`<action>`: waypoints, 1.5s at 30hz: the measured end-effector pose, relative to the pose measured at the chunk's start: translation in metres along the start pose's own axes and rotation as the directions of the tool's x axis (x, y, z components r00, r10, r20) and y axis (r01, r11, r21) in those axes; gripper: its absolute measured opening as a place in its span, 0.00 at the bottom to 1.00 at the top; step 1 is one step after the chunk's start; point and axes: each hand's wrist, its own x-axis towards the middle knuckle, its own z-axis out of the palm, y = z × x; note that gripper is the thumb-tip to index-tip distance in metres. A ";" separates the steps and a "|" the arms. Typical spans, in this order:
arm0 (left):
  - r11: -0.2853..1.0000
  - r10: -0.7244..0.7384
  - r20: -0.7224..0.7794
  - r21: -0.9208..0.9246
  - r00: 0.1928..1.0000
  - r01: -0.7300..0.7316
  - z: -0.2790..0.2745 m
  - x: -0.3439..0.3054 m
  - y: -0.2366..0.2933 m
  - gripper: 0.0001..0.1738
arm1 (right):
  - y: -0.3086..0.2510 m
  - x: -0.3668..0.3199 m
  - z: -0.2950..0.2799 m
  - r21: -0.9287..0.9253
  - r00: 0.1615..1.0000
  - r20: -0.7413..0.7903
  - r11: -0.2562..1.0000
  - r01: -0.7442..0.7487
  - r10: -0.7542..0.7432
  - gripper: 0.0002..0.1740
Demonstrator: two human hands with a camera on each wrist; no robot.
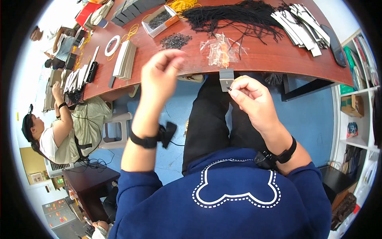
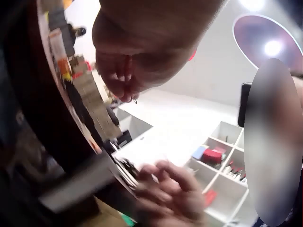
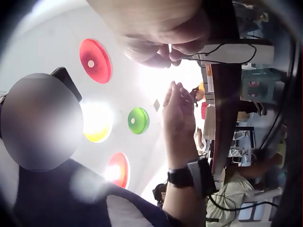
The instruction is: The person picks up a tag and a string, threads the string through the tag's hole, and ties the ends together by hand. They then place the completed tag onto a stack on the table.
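My left hand (image 1: pixel 160 75) is raised in front of the table edge, near a pile of small black pieces (image 1: pixel 176 41). Its thumb and fingertips come together, and a tiny dark loop-like piece (image 2: pixel 135 100) shows at them in the left wrist view. My right hand (image 1: pixel 254 99) pinches a small black piece (image 1: pixel 229 89) between thumb and forefinger. Just beyond those fingertips, at the table edge, a small grey block (image 1: pixel 226 75) has a slot in its front face. Clear plastic bags (image 1: pixel 217 53) with something orange lie behind the block.
On the red-brown table (image 1: pixel 254 59) are a white box (image 1: pixel 160 22) of black pieces, black cords (image 1: pixel 234 18), white strips (image 1: pixel 298 30), a phone (image 1: pixel 333 46) and stacked pale boards (image 1: pixel 125 59). Another person (image 1: pixel 59 131) sits at the left; shelves (image 1: pixel 360 103) stand right.
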 end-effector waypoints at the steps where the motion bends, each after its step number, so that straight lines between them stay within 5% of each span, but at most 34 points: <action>1: 0.987 -0.028 0.080 -0.159 0.996 0.041 0.012 -0.018 0.010 0.06 | 0.000 -0.002 0.002 0.016 1.000 -0.007 1.000 0.004 -0.004 0.03; 4: 0.924 -0.024 0.109 -0.376 0.994 0.064 0.043 -0.054 0.026 0.09 | 0.001 -0.006 0.006 0.022 0.997 -0.031 0.997 0.071 -0.071 0.03; 16: 0.979 0.205 0.031 0.006 0.978 -0.205 0.057 -0.074 0.033 0.14 | 0.005 -0.014 0.008 -0.090 0.969 -0.119 0.974 0.206 -0.216 0.04; 28: 0.914 0.396 -0.006 0.092 0.918 -0.394 0.058 -0.072 0.030 0.12 | 0.008 -0.017 0.006 -0.026 0.985 -0.123 0.993 0.115 -0.117 0.05; 41: 0.929 0.336 0.072 0.141 0.939 -0.343 0.057 -0.075 0.036 0.13 | 0.007 -0.017 0.008 -0.044 0.976 -0.130 0.984 0.172 -0.176 0.04; 43: 0.903 0.381 0.135 0.157 0.915 -0.399 0.054 -0.073 0.034 0.11 | 0.003 -0.017 0.005 -0.013 0.992 -0.125 1.000 0.008 -0.009 0.01; 45: 0.911 0.343 0.177 0.176 0.923 -0.372 0.050 -0.071 0.038 0.09 | 0.004 -0.018 0.002 -0.011 0.994 -0.107 1.000 0.009 -0.010 0.01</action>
